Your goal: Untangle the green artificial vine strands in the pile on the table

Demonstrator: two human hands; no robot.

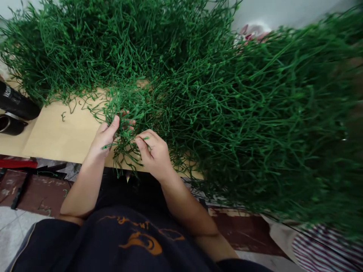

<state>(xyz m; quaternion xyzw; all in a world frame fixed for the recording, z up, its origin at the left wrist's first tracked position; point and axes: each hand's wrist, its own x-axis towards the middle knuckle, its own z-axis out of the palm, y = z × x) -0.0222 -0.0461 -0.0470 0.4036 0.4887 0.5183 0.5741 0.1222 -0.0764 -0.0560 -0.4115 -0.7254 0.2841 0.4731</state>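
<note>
Green plastic stems [198,87], thin and tangled, fill most of the frame: one heap across the top left and centre, a bigger mass spilling down the right side to the lower right, blurred at the far right edge. Both heaps lie on a tan bench [65,136] w/ a bare patch at centre left, where a few loose green bits sit apart from the heap.

Left hand [106,134], just left of frame centre, is clenched on a small bunch of stems [124,113] pulled out from the heap's lower edge; thumb up against the strands, fingers curled under, so the grip's inner side can't be seen. Right hand [154,151], just beside it at centre, pinches a strand of the same bunch btwn thumb and forefinger, other fingers folded in. Strands of the bunch hang down past the bench's front edge btwn the two hands. Hands are near each other, not touching.

Black cylindrical object [17,102] w/ white lettering lies at the left edge on the bench, a dark round item [10,124] just below it. Person's dark shirt w/ orange print [141,238] takes the bottom centre. Pink-and-white thing [252,32] peeks above the stems at upper right; striped cloth [326,245] at lower right corner.
</note>
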